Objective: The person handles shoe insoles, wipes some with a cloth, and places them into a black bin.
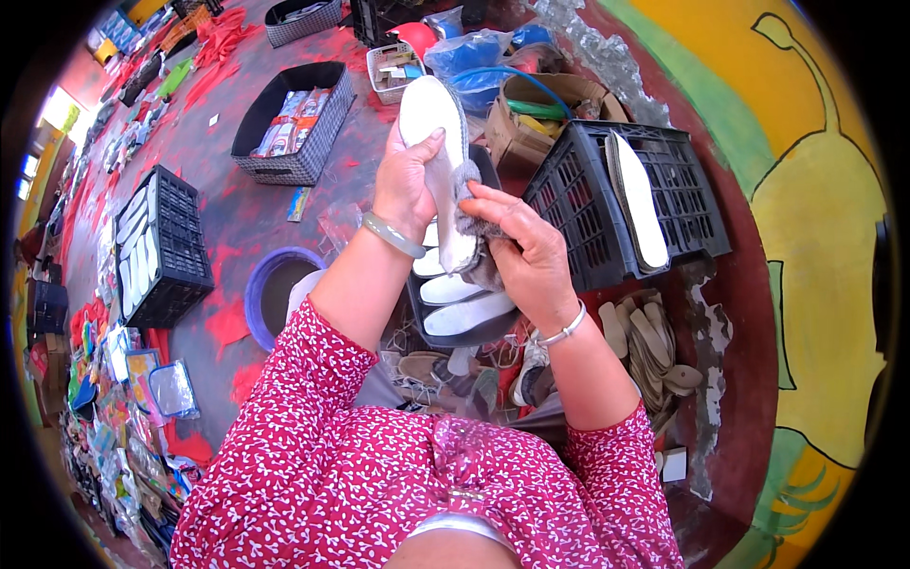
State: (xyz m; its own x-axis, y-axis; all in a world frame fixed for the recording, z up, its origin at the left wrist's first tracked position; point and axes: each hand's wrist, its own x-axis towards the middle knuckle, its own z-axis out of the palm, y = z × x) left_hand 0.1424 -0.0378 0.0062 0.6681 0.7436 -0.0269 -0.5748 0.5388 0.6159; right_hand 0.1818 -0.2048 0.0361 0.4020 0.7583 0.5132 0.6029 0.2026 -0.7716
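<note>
While the left hand [403,185] clamps its fingers around a white sole [445,171] at the frame's upper centre, seemingly to steady it, the right hand [531,251] pinches grey cloth [485,269] against its edge.

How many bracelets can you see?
2. A thick, pale bracelet is around the left wrist, and a thinner, silvery bracelet is around the right wrist. Any under the red patterned sleeves would be hidden.
</note>
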